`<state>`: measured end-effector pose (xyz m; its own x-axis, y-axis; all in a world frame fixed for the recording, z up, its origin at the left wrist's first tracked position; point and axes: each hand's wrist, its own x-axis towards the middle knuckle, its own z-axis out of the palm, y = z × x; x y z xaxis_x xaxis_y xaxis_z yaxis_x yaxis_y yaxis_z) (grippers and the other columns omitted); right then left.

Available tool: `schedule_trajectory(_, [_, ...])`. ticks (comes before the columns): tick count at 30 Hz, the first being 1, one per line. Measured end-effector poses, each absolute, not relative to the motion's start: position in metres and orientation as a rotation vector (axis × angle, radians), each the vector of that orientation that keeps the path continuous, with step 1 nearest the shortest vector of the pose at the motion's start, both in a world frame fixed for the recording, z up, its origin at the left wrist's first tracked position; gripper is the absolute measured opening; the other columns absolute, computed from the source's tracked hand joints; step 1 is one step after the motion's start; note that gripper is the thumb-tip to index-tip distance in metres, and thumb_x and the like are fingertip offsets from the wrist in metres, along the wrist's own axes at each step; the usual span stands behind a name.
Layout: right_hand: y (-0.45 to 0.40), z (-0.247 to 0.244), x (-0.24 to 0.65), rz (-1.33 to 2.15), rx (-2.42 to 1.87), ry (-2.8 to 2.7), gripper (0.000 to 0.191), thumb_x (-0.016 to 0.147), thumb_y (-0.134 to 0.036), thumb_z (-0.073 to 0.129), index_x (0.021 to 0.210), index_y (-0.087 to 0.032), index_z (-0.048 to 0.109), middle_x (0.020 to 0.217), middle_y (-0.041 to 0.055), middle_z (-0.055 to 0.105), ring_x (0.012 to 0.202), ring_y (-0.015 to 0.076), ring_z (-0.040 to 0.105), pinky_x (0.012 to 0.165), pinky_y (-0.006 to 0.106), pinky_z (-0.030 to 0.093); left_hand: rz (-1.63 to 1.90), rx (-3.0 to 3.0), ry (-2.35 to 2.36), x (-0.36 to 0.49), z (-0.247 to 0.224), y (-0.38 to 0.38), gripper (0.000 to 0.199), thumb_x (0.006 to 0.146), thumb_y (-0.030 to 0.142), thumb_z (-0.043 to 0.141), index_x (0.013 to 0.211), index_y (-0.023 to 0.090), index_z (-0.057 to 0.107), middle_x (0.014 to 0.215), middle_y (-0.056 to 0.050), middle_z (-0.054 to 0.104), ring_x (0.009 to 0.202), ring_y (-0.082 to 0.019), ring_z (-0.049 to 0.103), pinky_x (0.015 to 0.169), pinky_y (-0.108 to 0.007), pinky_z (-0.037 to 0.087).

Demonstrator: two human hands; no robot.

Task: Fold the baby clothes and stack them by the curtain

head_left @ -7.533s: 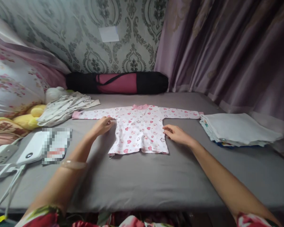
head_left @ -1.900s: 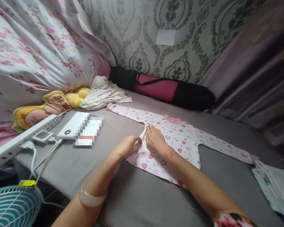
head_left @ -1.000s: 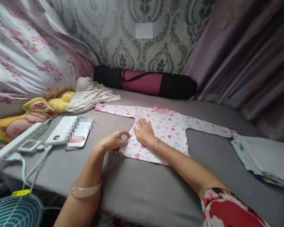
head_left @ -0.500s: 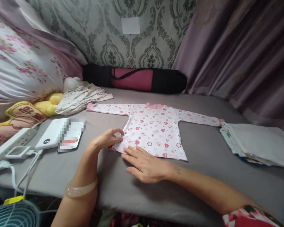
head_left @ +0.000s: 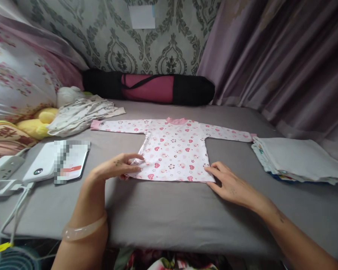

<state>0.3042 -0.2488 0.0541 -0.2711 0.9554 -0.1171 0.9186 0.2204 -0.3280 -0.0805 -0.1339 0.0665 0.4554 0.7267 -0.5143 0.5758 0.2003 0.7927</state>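
A small white shirt (head_left: pixel 173 150) with pink hearts and flowers lies flat on the grey sheet (head_left: pixel 169 210), its pink collar away from me and both sleeves spread sideways. My left hand (head_left: pixel 124 166) is at the lower left corner of the shirt, with thumb and fingers closed on the hem. At the lower right corner, my right hand (head_left: pixel 228 184) touches the edge of the shirt with its thumb and fingertips apart. The right cuff reaches a folded stack of pale cloths (head_left: pixel 295 155).
A black and pink bag (head_left: pixel 149 88) lies along the patterned wall. To the left are a crumpled cloth (head_left: pixel 79 114), yellow plush toys (head_left: pixel 35 122), a white power bank (head_left: pixel 45 159), a phone (head_left: pixel 73 167) and a power strip (head_left: pixel 5 167) with cables. A fan (head_left: pixel 15 258) stands below the sheet's edge.
My right hand has moved from the lower left part of the hem to the lower right corner. My left hand stays at the left corner. The camera view has shifted, and the hem lies straighter.
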Motion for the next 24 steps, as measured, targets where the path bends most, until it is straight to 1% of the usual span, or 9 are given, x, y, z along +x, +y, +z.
schedule_trajectory(3, [-0.254, 0.054, 0.304, 0.506, -1.919, -2.313, 0.037, 0.092, -0.034, 0.042, 0.123, -0.024, 0.061, 0.1, 0.0093, 0.062, 0.086, 0.0217, 0.061, 0.084, 0.035, 0.048, 0.311, 1.415, 1.264, -0.082, 0.065, -0.131, 0.051, 0.068, 0.051, 0.074, 0.107, 0.019, 0.068, 0.056, 0.005, 0.051, 0.046, -0.007, 0.043, 0.043, -0.018, 0.036])
schedule_trajectory(6, [-0.25, 0.053, 0.304, 0.608, -1.863, -2.24, 0.037, 0.092, -0.033, 0.04, 0.118, -0.024, 0.065, 0.099, 0.0094, 0.067, 0.089, 0.0228, 0.063, 0.083, 0.034, 0.048, 0.487, 1.281, 1.317, -0.082, 0.061, -0.126, 0.041, 0.068, 0.049, 0.076, 0.092, 0.016, 0.07, 0.06, 0.002, 0.053, 0.046, -0.005, 0.041, 0.04, -0.017, 0.03])
schedule_trajectory(8, [-0.242, 0.053, 0.308, 0.744, -1.85, -2.129, 0.038, 0.091, -0.035, 0.041, 0.115, -0.022, 0.067, 0.094, 0.0078, 0.07, 0.083, 0.0218, 0.064, 0.077, 0.032, 0.049, 0.596, 1.164, 1.314, -0.08, 0.058, -0.122, 0.039, 0.067, 0.047, 0.078, 0.086, 0.013, 0.07, 0.064, 0.0, 0.056, 0.047, -0.004, 0.039, 0.039, -0.016, 0.029])
schedule_trajectory(11, [-0.226, 0.053, 0.318, 0.979, -1.853, -1.935, 0.039, 0.087, -0.039, 0.045, 0.111, -0.018, 0.068, 0.08, 0.0036, 0.069, 0.063, 0.0171, 0.06, 0.059, 0.027, 0.046, 0.749, 0.981, 1.237, -0.073, 0.057, -0.119, 0.038, 0.065, 0.04, 0.082, 0.086, 0.011, 0.07, 0.071, -0.003, 0.06, 0.053, -0.004, 0.045, 0.046, -0.017, 0.037])
schedule_trajectory(14, [-0.208, 0.054, 0.323, 1.066, -1.752, -1.869, 0.037, 0.079, -0.037, 0.055, 0.108, -0.016, 0.066, 0.083, 0.0026, 0.068, 0.065, 0.0151, 0.059, 0.057, 0.024, 0.043, 0.82, 0.914, 1.13, -0.064, 0.058, -0.119, 0.041, 0.061, 0.028, 0.084, 0.096, 0.011, 0.07, 0.085, -0.005, 0.066, 0.069, -0.008, 0.057, 0.063, -0.019, 0.048])
schedule_trajectory(17, [-0.19, 0.053, 0.322, 0.887, -1.814, -1.869, 0.031, 0.075, -0.038, 0.06, 0.097, -0.017, 0.067, 0.076, 0.0009, 0.065, 0.064, 0.0144, 0.056, 0.057, 0.024, 0.04, 0.851, 0.973, 1.092, -0.055, 0.056, -0.121, 0.052, 0.057, 0.019, 0.084, 0.106, 0.012, 0.067, 0.096, -0.006, 0.067, 0.077, -0.011, 0.06, 0.071, -0.023, 0.049])
schedule_trajectory(20, [-0.171, 0.047, 0.319, 0.62, -1.883, -1.852, 0.029, 0.079, -0.046, 0.056, 0.08, -0.019, 0.068, 0.067, 0.0003, 0.061, 0.062, 0.0149, 0.054, 0.058, 0.025, 0.038, 0.911, 1.012, 1.175, -0.048, 0.045, -0.12, 0.06, 0.052, 0.019, 0.084, 0.109, 0.013, 0.065, 0.092, -0.003, 0.067, 0.074, -0.011, 0.06, 0.069, -0.024, 0.047])
schedule_trajectory(22, [-0.16, 0.043, 0.319, 0.507, -1.83, -1.827, 0.035, 0.079, -0.051, 0.056, 0.073, -0.019, 0.068, 0.073, 0.0029, 0.063, 0.068, 0.0165, 0.056, 0.062, 0.026, 0.041, 0.961, 1.013, 1.234, -0.046, 0.036, -0.117, 0.061, 0.051, 0.023, 0.084, 0.107, 0.013, 0.065, 0.086, -0.001, 0.066, 0.068, -0.01, 0.059, 0.065, -0.024, 0.046])
schedule_trajectory(24, [-0.152, 0.039, 0.321, 0.489, -1.729, -1.785, 0.038, 0.078, -0.054, 0.059, 0.072, -0.018, 0.069, 0.086, 0.0058, 0.066, 0.077, 0.0186, 0.059, 0.068, 0.028, 0.043, 1.002, 1.019, 1.272, -0.045, 0.028, -0.114, 0.058, 0.051, 0.031, 0.085, 0.103, 0.013, 0.066, 0.078, 0.0, 0.064, 0.061, -0.009, 0.056, 0.06, -0.023, 0.043])
